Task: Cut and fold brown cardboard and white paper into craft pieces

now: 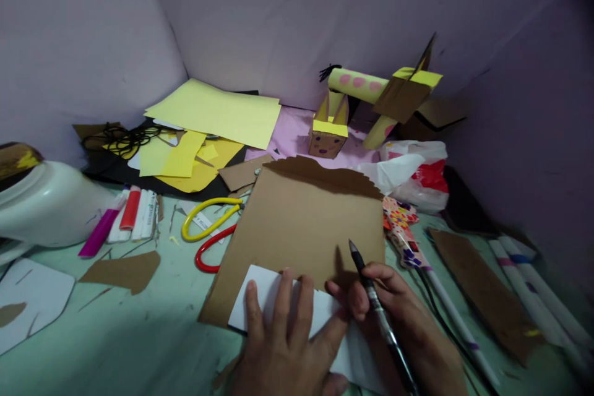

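My left hand [285, 337] lies flat with fingers spread on a white paper piece [260, 294], pressing it onto a large brown cardboard sheet [301, 223] with a scalloped far edge. My right hand [394, 315] is closed round a black pen [378, 312], its tip pointing up and away over the cardboard, just right of the white paper. The lower part of the paper is hidden under both hands.
Scissors with yellow and red handles [211, 229] lie left of the cardboard. Markers [125, 219], yellow paper sheets [216, 114], a cardboard animal figure [375, 96], a small box face [328, 136], a plastic bag [413, 170] and cardboard strips [482, 288] surround it.
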The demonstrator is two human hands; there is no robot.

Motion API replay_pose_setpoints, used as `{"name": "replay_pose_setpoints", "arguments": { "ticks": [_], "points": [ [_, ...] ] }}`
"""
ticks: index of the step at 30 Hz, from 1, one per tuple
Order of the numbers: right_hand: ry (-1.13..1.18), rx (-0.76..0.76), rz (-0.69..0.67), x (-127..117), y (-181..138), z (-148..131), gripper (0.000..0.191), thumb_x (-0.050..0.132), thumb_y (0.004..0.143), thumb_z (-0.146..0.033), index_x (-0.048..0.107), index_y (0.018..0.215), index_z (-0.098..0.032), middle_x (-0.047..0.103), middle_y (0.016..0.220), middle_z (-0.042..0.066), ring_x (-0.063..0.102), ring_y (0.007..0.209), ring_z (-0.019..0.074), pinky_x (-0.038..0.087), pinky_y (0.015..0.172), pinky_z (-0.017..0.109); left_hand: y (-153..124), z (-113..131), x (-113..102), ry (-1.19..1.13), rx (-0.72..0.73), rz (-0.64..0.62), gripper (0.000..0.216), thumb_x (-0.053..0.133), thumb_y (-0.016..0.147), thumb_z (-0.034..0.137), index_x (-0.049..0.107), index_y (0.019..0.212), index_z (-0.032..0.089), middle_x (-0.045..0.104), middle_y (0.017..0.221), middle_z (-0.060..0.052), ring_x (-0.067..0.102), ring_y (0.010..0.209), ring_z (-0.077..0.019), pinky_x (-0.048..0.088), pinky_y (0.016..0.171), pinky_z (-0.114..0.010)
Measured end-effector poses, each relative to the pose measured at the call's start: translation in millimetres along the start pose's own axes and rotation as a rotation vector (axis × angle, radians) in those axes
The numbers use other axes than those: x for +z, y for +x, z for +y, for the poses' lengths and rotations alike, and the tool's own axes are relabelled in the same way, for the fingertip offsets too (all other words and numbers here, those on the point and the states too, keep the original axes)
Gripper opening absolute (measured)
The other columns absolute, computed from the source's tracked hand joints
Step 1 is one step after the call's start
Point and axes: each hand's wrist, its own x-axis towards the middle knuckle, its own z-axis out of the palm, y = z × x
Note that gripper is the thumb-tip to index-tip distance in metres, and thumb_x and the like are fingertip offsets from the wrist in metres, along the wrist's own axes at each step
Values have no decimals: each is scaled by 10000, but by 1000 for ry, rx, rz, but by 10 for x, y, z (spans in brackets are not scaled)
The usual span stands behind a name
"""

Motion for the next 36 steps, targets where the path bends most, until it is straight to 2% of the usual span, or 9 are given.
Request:
{"name": "replay_pose_setpoints", "arguments": {
  "ticks": [5, 9, 13, 18, 21, 25, 27, 30, 36],
  "points": [
    [14, -37, 6, 42, -10, 17, 159, 700, 729, -316, 656, 865, -246, 649, 598, 0, 660, 730, 200, 428, 917, 449, -36, 0, 12, -31, -10, 3, 554, 595, 721, 648, 521, 1240, 469, 670, 1078, -53, 557, 1021, -367, 244, 913, -745],
    [-17, 3, -13, 25, -62, -20, 173, 690, 738, -344, 664, 883, -253, 675, 646, 18, 663, 860, 227, 428, 919, 415, -47, 11, 54, -67, -28, 24, 556, 600, 720, 641, 529, 1237, 450, 674, 1065, -43, 562, 1004, -354, 205, 940, -740],
    [-29, 34, -100, -28, -77, -51, 261, 725, 683, -384, 678, 915, -274, 733, 791, 50, 660, 938, 260, 480, 844, 405, -57, 13, 129, -119, -46, 138, 459, 534, 779, 627, 561, 1197, 437, 694, 1026, -12, 582, 991, -321, 83, 1023, -690],
    [-147, -92, 32, 162, -67, -155, 401, 797, 648, -309, 642, 1012, -378, 751, 868, -14, 686, 862, 215, 517, 763, 338, -52, 13, 184, -106, -16, 253, 384, 409, 867, 595, 581, 1163, 419, 696, 1011, 19, 588, 981, -268, -70, 1080, -612],
    [-184, -128, -43, 413, 35, -198, 228, 744, 719, -392, 670, 922, -321, 710, 668, -19, 666, 693, 166, 522, 687, 297, -46, 14, 189, -102, -16, 271, 316, 438, 865, 574, 617, 1081, 428, 685, 1020, 33, 583, 987, -265, -54, 1077, -630],
    [-284, -120, -128, 685, 274, -102, 266, 683, 758, -460, 696, 871, -220, 592, 507, -31, 515, 452, 94, 419, 453, 203, -44, 28, 191, -74, -5, 302, 200, 486, 880, 456, 640, 995, 398, 679, 1040, 55, 572, 1002, -258, -36, 1086, -630],
    [-394, -113, -176, 748, 371, -20, 265, 698, 745, -427, 694, 855, -186, 551, 495, -40, 460, 420, 81, 363, 406, 192, -42, 46, 190, -45, -23, 302, 171, 515, 878, 358, 635, 997, 378, 682, 1023, 49, 577, 998, -257, -3, 1087, -640],
    [-500, -99, -251, 762, 449, 73, 214, 678, 767, -376, 681, 849, -178, 567, 553, -25, 476, 473, 91, 362, 422, 194, -37, 72, 178, 0, -37, 299, 176, 545, 866, 267, 636, 971, 374, 681, 959, 48, 594, 985, -253, 67, 1075, -669],
    [-683, -263, -349, 721, 472, 96, 139, 577, 850, -300, 675, 842, -202, 637, 751, 9, 520, 585, 103, 436, 547, 227, -23, 78, 125, 43, -36, 291, 176, 522, 892, 273, 632, 1014, 336, 666, 910, 16, 628, 921, -240, 254, 1041, -664]
  ]
}}
